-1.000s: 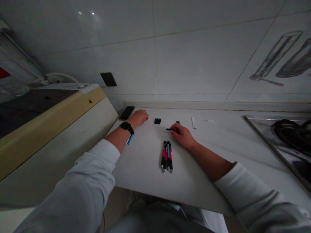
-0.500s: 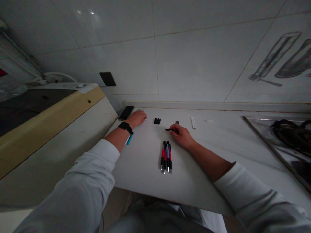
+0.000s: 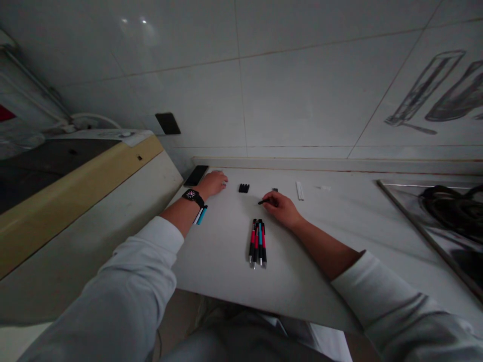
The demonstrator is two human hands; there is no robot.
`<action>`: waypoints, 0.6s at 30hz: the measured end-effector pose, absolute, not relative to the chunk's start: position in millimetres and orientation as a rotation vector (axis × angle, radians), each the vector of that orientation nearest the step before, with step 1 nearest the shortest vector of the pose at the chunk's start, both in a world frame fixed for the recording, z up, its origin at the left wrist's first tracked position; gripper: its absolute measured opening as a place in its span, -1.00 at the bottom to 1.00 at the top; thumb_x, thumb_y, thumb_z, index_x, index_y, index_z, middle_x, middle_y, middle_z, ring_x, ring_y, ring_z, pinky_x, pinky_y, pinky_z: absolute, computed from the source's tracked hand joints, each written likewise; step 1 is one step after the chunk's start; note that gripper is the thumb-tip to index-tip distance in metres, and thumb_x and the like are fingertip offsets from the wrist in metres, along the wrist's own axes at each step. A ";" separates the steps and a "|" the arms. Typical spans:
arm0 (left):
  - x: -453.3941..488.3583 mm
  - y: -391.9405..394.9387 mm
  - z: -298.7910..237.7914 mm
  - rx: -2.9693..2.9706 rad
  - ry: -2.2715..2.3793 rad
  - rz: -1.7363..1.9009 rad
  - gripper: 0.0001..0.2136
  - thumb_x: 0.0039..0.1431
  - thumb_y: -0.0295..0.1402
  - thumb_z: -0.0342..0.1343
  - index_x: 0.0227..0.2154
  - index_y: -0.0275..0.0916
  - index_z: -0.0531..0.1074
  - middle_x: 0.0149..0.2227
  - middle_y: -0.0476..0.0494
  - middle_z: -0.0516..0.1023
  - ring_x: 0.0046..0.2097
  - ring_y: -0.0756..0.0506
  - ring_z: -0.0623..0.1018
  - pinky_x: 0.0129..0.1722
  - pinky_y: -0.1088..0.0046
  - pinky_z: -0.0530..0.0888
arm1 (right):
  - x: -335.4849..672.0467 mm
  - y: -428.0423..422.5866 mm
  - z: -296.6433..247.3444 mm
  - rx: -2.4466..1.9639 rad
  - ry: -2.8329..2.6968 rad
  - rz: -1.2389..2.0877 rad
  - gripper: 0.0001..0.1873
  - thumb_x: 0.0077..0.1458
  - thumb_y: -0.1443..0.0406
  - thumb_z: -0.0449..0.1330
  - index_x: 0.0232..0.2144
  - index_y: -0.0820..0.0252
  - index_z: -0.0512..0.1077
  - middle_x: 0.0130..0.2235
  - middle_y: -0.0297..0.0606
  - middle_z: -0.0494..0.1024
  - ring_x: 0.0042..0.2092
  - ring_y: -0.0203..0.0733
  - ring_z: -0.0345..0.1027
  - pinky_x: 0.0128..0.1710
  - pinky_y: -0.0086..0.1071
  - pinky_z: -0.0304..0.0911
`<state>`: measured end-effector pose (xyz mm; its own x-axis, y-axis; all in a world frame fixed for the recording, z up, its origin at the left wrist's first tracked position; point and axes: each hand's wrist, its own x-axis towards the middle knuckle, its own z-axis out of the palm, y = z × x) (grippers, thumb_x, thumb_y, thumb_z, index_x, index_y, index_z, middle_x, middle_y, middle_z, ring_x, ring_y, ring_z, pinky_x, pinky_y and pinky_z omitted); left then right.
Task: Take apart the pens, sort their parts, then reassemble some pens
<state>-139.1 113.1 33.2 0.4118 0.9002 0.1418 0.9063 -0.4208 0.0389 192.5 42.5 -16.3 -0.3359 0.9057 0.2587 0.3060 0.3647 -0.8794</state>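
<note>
Right hand [image 3: 284,209] pinching stick [image 3: 263,201] — pens [image 3: 257,243] beside, phone [image 3: 196,175] far-left.

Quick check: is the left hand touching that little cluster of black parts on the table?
Apart. The head view shows a strip of bare white table between the left hand and the black parts.

Four pens [image 3: 257,242], one phone [image 3: 195,176], one thin black piece [image 3: 262,202].

left hand [image 3: 214,182] rolled, watch [image 3: 191,195] face now up; black pen part [image 3: 263,201] in right hand [image 3: 284,209] tilted.
</note>
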 end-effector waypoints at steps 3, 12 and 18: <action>-124.4 99.3 47.8 -2.602 -1.545 -0.233 -0.63 0.16 -0.40 0.23 0.05 -0.22 0.52 0.06 -0.32 0.53 0.11 -0.28 0.47 0.15 0.16 0.35 | 190.6 44.5 -14.9 -1.021 -1.725 1.100 -0.70 0.02 0.12 0.26 -0.22 0.14 0.49 -0.41 -0.36 0.46 -0.38 -0.24 0.31 -0.32 -0.34 0.28; -33.5 38.0 73.7 -2.934 -1.002 -0.392 -0.44 0.18 -0.37 0.31 0.24 -0.01 0.35 0.15 -0.20 0.46 0.16 -0.24 0.43 0.18 0.16 0.33 | 186.7 41.2 -11.4 -0.891 -1.487 1.391 -0.65 0.00 0.05 0.28 -0.23 0.11 0.39 -0.19 -0.25 0.56 -0.14 -0.17 0.48 -0.12 -0.26 0.42; -20.5 38.7 65.4 -2.975 -0.949 -0.467 -0.46 0.16 -0.45 0.30 0.18 0.07 0.41 0.16 -0.16 0.45 0.15 -0.22 0.45 0.18 0.13 0.34 | 187.4 45.1 -17.3 -0.902 -1.568 1.352 -0.66 -0.03 0.10 0.26 -0.23 0.12 0.37 -0.37 -0.39 0.50 -0.34 -0.25 0.39 -0.24 -0.32 0.33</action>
<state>-20.5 38.7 65.4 0.7754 0.5689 0.2740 0.5641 -0.8191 0.1043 187.4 45.1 -17.3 -0.3735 0.9162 0.1454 -0.0092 0.1531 -0.9882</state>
